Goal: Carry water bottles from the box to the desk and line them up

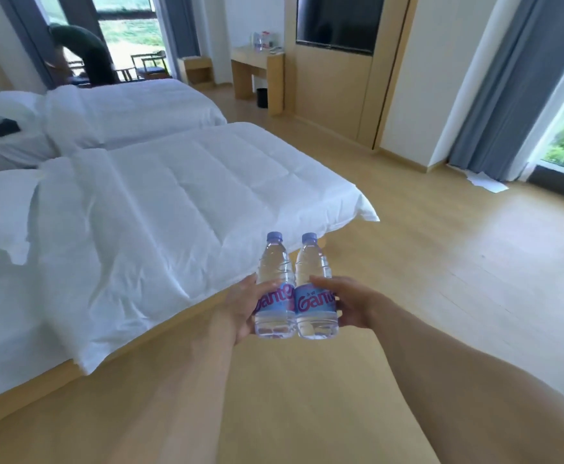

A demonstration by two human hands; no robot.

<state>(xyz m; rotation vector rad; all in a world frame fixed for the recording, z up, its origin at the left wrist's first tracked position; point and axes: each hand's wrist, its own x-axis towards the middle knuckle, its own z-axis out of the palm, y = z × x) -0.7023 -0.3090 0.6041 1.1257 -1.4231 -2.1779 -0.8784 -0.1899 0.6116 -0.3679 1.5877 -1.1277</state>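
Two clear water bottles with blue caps and blue-pink labels stand upright side by side in front of me, touching. My left hand [240, 309] grips the left bottle [274, 262] round its label. My right hand [351, 304] grips the right bottle [310, 262] the same way. Both are held over the wooden floor beside a bed's foot. Far across the room stands a wooden desk [257, 60] with a few bottles [262, 40] on its top. The box is not in view.
Two beds with white duvets [173, 182] fill the left side. A dark wall screen [339, 21] hangs above a wooden panel. A black bin [262, 97] sits under the desk. A person [79, 55] bends over by the far window. Papers [486, 182] lie near the right curtain.
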